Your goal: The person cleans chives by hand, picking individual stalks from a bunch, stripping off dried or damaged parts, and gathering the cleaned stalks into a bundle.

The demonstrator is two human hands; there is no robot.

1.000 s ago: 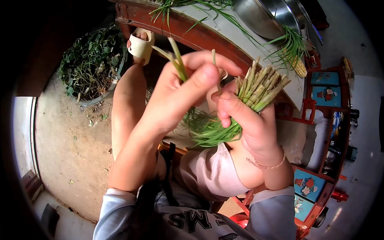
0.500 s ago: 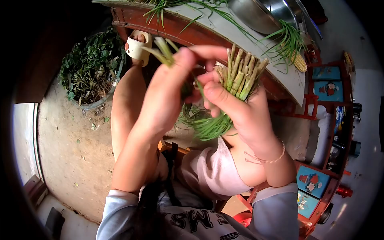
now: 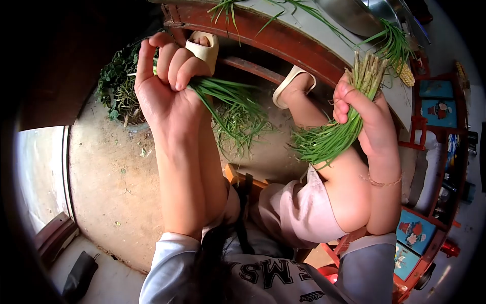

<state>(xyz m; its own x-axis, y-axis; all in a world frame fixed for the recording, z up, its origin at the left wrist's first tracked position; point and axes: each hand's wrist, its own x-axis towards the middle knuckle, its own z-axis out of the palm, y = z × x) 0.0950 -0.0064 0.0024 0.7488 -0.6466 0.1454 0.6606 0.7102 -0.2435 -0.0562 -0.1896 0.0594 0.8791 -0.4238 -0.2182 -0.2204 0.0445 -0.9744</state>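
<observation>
My left hand [image 3: 169, 76] is raised at the upper left, fingers curled around a small bunch of chives [image 3: 228, 96]. Its green leaves trail out to the right of the hand, and the pale end pokes out on the left, partly hidden by my fingers. At the right, my right hand [image 3: 367, 109] is wrapped around a thicker bunch of chives [image 3: 329, 137], pale brownish stem ends up and leaves hanging down over my leg. The two bunches are well apart.
A red-edged table [image 3: 263, 38] stands ahead, with a steel bowl [image 3: 349, 17], loose chives [image 3: 395, 45] and a corn cob [image 3: 404, 75] on it. Plant scraps [image 3: 240, 124] lie on the floor. A tub of leafy plants [image 3: 119, 86] sits behind my left hand.
My hands were close together at the stem ends; now they are apart. The left has moved left with a small bunch, the right has moved right with the thicker bunch.
</observation>
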